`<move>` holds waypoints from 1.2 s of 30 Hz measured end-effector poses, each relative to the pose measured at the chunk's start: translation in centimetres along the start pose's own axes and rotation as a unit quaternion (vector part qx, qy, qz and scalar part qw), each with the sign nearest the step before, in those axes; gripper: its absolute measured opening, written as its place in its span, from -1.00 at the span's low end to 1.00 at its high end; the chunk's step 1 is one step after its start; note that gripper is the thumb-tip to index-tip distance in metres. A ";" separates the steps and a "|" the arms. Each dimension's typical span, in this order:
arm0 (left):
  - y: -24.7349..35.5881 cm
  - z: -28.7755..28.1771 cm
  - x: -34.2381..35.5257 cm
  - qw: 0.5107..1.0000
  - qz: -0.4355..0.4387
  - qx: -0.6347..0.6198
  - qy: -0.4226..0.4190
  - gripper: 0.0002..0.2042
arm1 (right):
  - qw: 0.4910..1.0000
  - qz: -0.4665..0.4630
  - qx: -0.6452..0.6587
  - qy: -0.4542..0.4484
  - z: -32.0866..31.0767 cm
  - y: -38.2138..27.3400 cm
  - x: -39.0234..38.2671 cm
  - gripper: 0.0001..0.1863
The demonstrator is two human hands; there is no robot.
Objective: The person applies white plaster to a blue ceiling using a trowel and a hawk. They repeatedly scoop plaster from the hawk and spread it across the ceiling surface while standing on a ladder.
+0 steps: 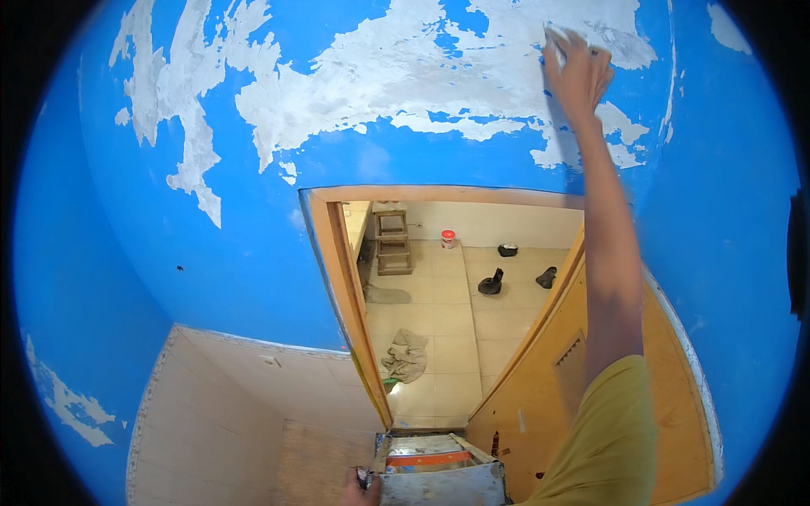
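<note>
My right arm reaches up to the blue wall, where large patches of paint are gone and a grey-white surface shows. At the upper right of that bare patch, my right hand is closed with its fingers bent against the wall. Something pale shows at its fingertips, too small to name. Low in the view, my left hand is closed beside the top of a paint-stained stepladder. A small dark thing shows at its fingers; I cannot make out what it is.
Below the bare patch, a wooden door frame opens onto a tiled room; its door stands open at the right. Beyond are a wooden step stool, a red-lidded bucket, black bags and a crumpled cloth on the floor.
</note>
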State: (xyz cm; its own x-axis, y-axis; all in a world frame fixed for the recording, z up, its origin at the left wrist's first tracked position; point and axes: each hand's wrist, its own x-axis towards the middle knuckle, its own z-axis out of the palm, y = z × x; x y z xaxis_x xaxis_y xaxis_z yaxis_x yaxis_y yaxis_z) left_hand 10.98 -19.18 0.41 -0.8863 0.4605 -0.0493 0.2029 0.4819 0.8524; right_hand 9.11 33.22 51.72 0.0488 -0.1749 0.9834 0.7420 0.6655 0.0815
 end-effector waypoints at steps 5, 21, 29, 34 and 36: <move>0.2 0.0 0.5 0.999 -0.009 -0.032 -0.010 -0.80 | 1.000 -0.014 -0.006 -0.005 -0.7 -0.3 -1.9 -0.69; -0.2 0.1 0.2 0.999 0.029 -0.012 0.009 -0.77 | 0.999 0.037 0.003 -0.008 0.2 0.0 1.7 -0.69; 3.2 -1.5 0.2 0.994 -0.098 -0.003 -0.056 -0.75 | 0.999 0.033 0.005 -0.010 -2.9 1.0 -10.5 -0.70; 1.6 -0.5 0.2 0.999 0.032 -0.008 0.005 -0.75 | 0.993 0.112 -0.016 0.025 -1.7 3.3 -2.7 -0.69; 1.3 -0.1 0.2 1.000 0.008 -0.026 0.011 -0.75 | 0.994 0.106 -0.027 0.022 -1.4 3.9 -2.2 -0.69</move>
State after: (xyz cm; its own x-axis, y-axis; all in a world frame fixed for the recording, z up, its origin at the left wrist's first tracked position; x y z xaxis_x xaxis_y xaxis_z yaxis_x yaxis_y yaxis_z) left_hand 11.05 -18.50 1.56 -0.8926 0.4502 -0.0249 0.1948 0.4347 0.8792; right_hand 12.88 35.19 49.69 0.2367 -0.0667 0.9693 0.7464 0.6511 -0.1375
